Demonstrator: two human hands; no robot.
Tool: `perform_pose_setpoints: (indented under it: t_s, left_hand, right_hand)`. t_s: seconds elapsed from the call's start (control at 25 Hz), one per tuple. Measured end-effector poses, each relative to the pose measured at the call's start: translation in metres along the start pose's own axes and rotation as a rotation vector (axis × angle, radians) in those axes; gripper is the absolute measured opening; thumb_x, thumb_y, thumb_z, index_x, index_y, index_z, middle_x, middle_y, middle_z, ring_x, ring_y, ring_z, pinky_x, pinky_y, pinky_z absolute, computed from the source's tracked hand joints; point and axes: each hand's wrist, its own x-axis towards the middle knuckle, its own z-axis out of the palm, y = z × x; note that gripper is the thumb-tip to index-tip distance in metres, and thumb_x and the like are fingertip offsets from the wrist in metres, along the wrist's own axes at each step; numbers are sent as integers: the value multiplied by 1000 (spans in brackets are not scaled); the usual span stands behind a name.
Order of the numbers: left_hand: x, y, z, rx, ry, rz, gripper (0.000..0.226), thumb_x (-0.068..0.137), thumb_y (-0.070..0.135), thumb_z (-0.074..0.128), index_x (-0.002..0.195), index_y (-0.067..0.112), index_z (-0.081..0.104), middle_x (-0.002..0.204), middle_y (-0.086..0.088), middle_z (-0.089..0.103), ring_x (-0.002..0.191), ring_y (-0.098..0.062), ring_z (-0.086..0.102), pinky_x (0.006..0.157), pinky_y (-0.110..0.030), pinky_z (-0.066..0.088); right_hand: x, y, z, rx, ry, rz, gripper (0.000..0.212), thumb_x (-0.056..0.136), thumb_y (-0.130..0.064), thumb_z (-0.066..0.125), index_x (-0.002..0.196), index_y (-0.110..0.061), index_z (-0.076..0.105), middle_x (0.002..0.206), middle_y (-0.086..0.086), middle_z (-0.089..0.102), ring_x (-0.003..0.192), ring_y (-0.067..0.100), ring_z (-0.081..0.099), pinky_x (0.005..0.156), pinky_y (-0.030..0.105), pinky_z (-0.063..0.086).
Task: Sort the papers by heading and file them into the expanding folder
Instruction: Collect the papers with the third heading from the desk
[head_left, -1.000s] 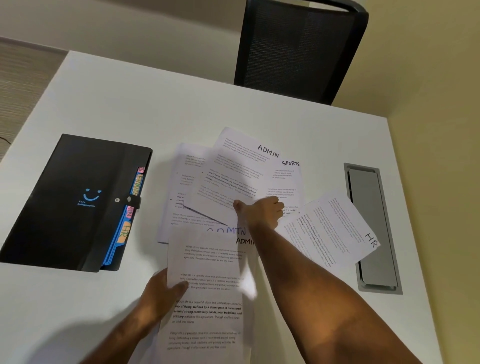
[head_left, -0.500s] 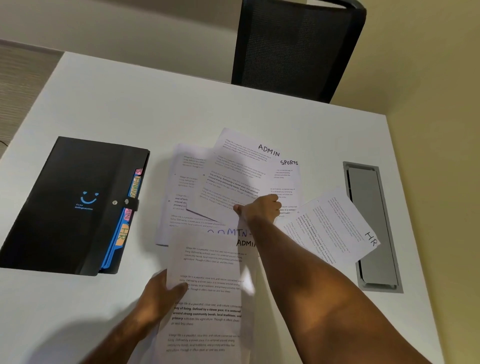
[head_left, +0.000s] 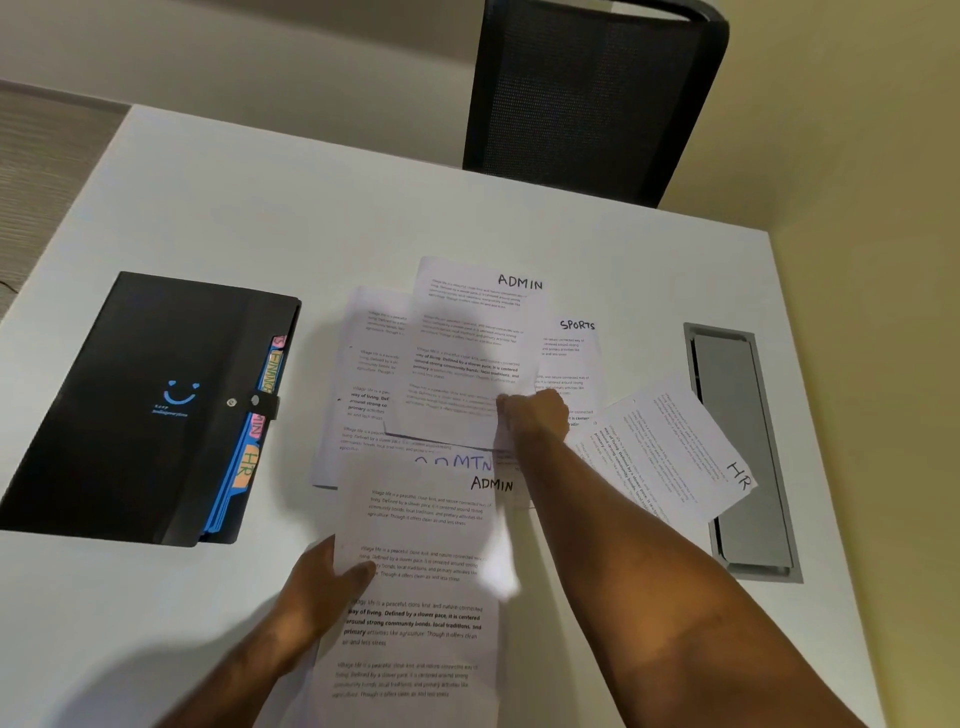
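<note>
Head view: your right hand (head_left: 535, 415) pinches the far ADMIN sheet (head_left: 467, 353) at its near corner, long axis running away from you; left hand (head_left: 322, 587) grips the near ADMIN sheet (head_left: 415, 597); folder (head_left: 145, 405) lies left.

My right arm stretches out across the middle, and my right hand (head_left: 535, 418) is curled at the far end of it, fingers pinching a sheet's near right corner. My left hand (head_left: 324, 587) sits nearer me, thumb (head_left: 358, 570) lying over the left edge of another sheet, fingers hidden beneath it.
</note>
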Motion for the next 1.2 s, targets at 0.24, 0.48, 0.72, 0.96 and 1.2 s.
perform_pose_setpoints:
  t_s: [0.24, 0.48, 0.72, 0.96, 1.2]
  left_hand:
    - [0, 2, 0, 22, -8, -12, 8, 98, 13, 60, 104, 18, 63, 91, -4, 77, 79, -20, 76, 58, -27, 58]
    - [2, 0, 2, -27, -3, -33, 8, 98, 14, 59, 104, 16, 65, 88, -8, 77, 80, -26, 76, 67, -37, 62]
    - [-9, 3, 2, -81, -24, -5, 10, 101, 14, 57, 104, 12, 66, 84, -8, 77, 78, -28, 76, 65, -37, 61]
    - [-11, 0, 0, -144, -64, 32, 17, 102, 24, 57, 112, 12, 65, 90, -12, 78, 78, -33, 77, 70, -47, 63]
    - [-11, 1, 6, -191, -40, 45, 39, 103, 48, 46, 110, 15, 66, 89, -15, 77, 76, -39, 76, 69, -47, 62]
  right_hand:
    - [-11, 5, -35, 166, 89, -274, 11, 99, -18, 65, 97, -8, 63, 90, 2, 66, 78, 21, 62, 55, 21, 39]
    - [-28, 44, -77, 463, 21, -309, 25, 102, -14, 59, 83, 2, 63, 70, 6, 54, 64, 17, 46, 63, 28, 39]
    - [-70, 126, -104, 593, -106, -233, 24, 97, -17, 71, 75, -14, 62, 70, 8, 53, 66, 20, 43, 57, 26, 39]
    - [-110, 220, -80, 552, -214, -86, 48, 91, -15, 79, 68, -20, 37, 59, -15, 42, 56, 5, 31, 60, 26, 28]
    - [-150, 269, -27, 376, -275, -42, 16, 85, -16, 72, 79, -10, 58, 78, 17, 67, 68, 31, 55, 73, 44, 55]
